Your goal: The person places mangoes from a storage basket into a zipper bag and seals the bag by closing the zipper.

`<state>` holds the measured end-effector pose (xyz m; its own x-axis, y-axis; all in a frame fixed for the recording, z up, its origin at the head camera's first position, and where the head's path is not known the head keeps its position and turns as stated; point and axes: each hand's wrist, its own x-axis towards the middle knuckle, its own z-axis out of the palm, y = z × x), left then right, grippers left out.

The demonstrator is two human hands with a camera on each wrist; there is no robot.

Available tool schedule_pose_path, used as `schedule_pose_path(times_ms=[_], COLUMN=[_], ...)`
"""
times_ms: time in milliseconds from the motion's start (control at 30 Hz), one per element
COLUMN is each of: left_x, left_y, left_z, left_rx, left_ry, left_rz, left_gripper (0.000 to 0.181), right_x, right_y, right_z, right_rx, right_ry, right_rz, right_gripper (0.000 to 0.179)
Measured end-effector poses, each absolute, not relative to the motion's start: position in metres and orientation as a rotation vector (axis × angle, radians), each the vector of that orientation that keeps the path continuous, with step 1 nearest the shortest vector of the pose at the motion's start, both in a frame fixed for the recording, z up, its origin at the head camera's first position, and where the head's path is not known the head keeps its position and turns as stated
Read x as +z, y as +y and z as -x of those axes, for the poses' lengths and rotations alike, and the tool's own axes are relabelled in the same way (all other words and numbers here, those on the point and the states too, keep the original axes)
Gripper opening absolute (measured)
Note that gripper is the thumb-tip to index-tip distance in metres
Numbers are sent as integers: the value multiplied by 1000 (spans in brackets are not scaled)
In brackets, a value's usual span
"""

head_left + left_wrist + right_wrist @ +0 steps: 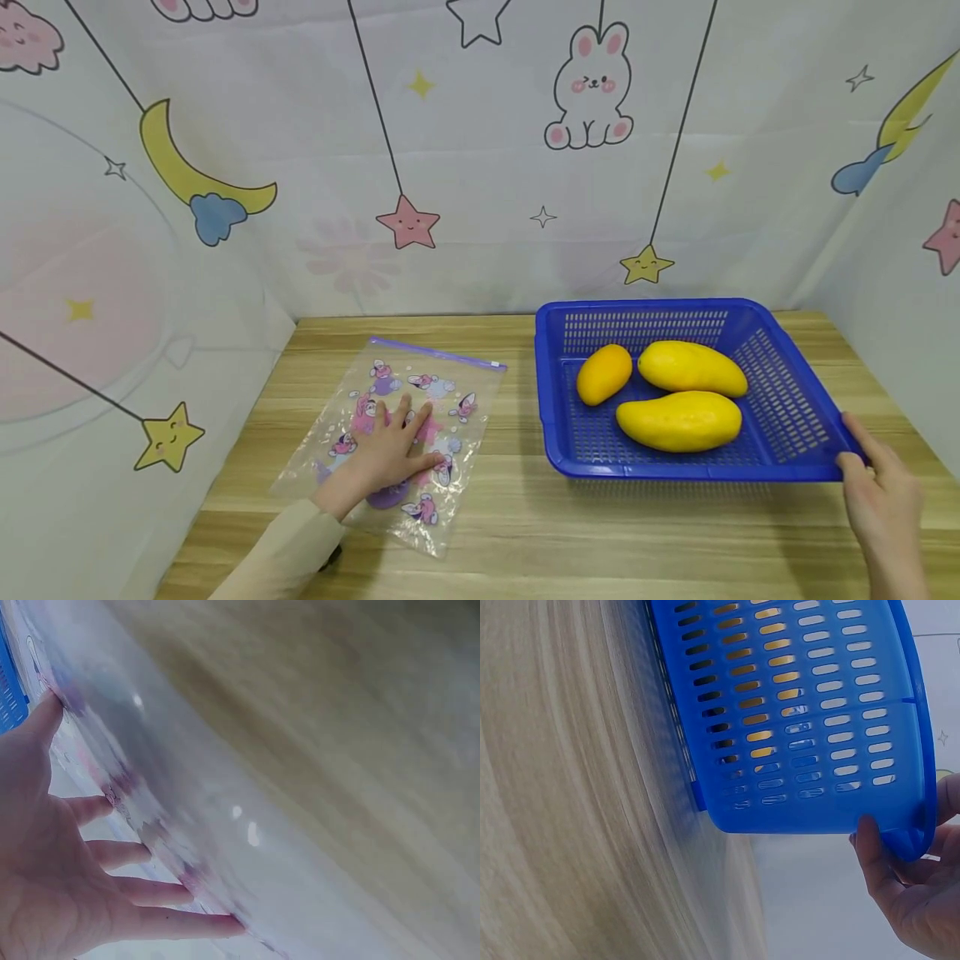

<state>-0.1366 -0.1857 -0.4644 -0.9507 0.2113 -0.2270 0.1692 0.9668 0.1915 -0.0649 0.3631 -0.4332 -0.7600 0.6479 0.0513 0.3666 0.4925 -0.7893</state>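
Note:
A clear zip bag (457,450) with cartoon prints and a purple slider strip lies flat on the left of the table. My left hand (390,450) rests on it with fingers spread, the fingertips touching the plastic in the left wrist view. On the right stands a blue plastic basket (551,417) with slotted walls, holding two large yellow mangoes (678,421) and a smaller orange-yellow mango (604,375). My right hand (885,492) grips the basket's near right corner, thumb and fingers around the rim, as the right wrist view (915,881) also shows.
The wood-grain table (510,533) runs up to a white cloth backdrop (487,167) printed with stars, a moon and a rabbit. Cloth also hangs along the left and right sides. Bare tabletop shows between the bag and the basket.

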Motion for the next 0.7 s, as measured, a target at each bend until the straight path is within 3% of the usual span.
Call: schedule_pose_path(times_ms=[700], left_x=[-458], left_y=[-199], left_z=[138], left_rx=[277], left_ry=[2819], left_rz=[-431], left_gripper=[85], right_x=[-434], right_y=[365], right_z=[65], right_rx=[1125], right_ry=[-2410], right_rz=[834], right_gripper=[52])
